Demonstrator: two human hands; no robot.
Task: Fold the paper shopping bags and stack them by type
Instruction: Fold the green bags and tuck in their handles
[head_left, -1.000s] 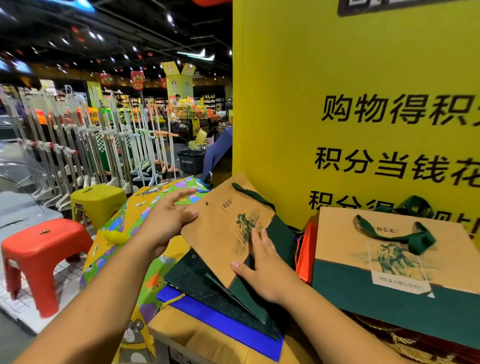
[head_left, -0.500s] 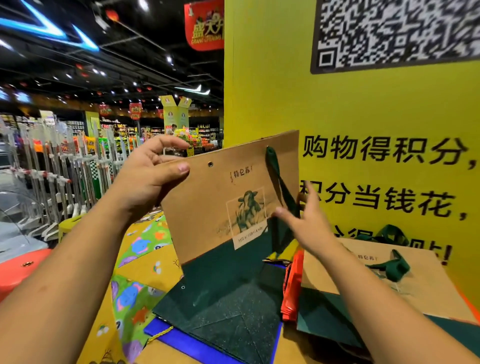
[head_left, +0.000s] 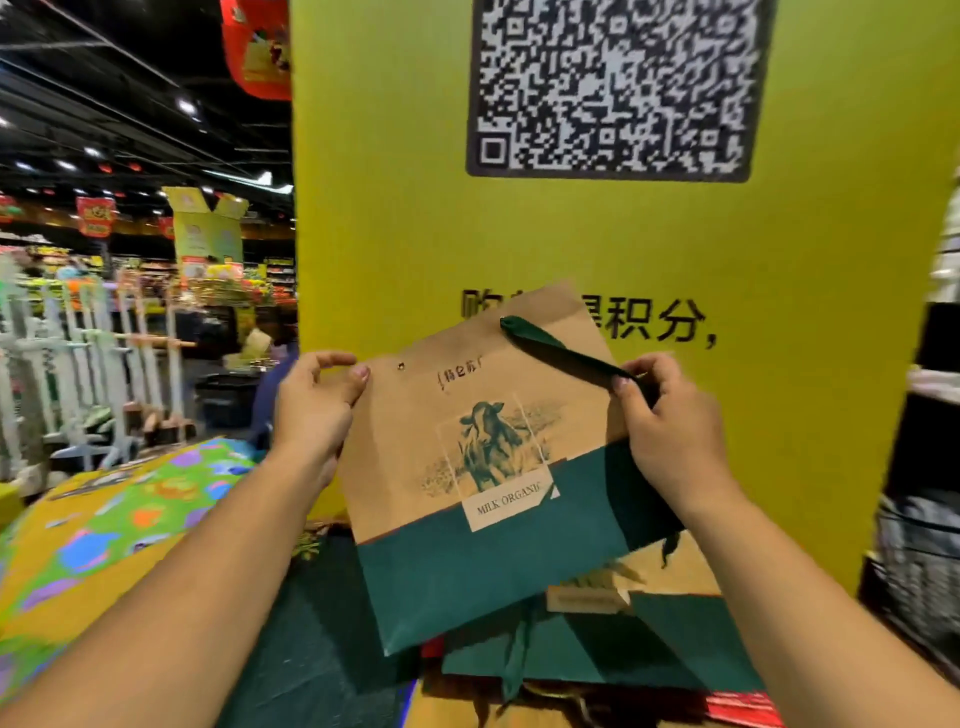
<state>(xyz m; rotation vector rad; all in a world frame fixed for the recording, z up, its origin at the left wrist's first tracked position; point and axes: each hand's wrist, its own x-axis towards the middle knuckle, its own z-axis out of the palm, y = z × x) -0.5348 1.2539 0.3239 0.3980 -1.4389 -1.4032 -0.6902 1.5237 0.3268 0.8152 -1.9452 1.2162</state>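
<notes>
- While held up mid-air, the paper bag (head_left: 483, 467) is pinched at its 10 o'clock corner by the left hand (head_left: 311, 415).
- Right hand (head_left: 675, 431) pinches its 2 o'clock edge, thumb on the green handle (head_left: 550, 348).

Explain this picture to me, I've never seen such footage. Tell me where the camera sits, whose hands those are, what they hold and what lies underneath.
No machine here: a person wears a wide-angle camera on the head, so you look down along both forearms. The left hand pinches the top left corner of a flat paper bag, brown above, green below, printed with a cow. The right hand grips its right edge, thumb on the green ribbon handle. The bag is up in the air. Below lies a second bag of the same kind. Behind stands a yellow board with a QR code.
</notes>
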